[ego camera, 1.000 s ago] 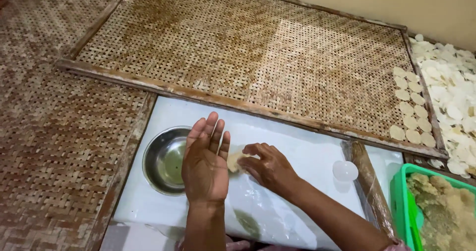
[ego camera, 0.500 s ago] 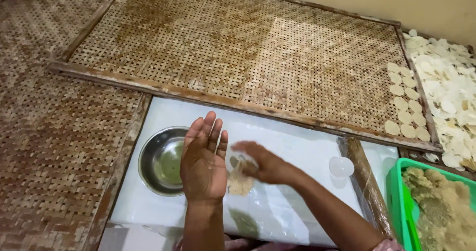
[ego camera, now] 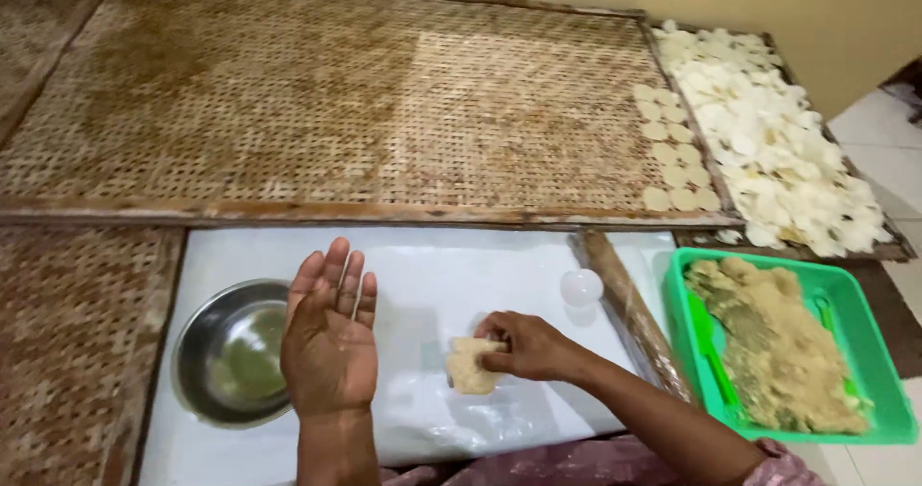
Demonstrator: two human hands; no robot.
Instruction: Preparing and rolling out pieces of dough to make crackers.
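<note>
The left hand (ego camera: 329, 337) is raised above the white plastic sheet (ego camera: 432, 284), palm up, fingers extended and together, holding nothing. It hovers just beside the steel bowl (ego camera: 229, 356), which stands on the left part of the sheet and contains a little greenish liquid.

The right hand (ego camera: 533, 344) rests low on the sheet, its fingers curled and pinching the edge of a thin, flattened piece of pale dough (ego camera: 472, 366). The dough lies on the sheet near its middle, touching the fingertips, well apart from the bowl.

A small white round lid (ego camera: 582, 287) lies on the sheet to the right, just beside a wooden rolling pin (ego camera: 629, 313) that runs diagonally along the sheet's right edge. Beyond the pin stands a green plastic tray (ego camera: 884, 400) filled with brownish dough mass.

Behind the sheet lies a large woven bamboo drying rack (ego camera: 317, 92) in a wooden frame, with rows of pale dough discs (ego camera: 672, 164) at its right end. A second rack (ego camera: 869, 251) to the right holds a heap of white chips (ego camera: 768, 140).
</note>
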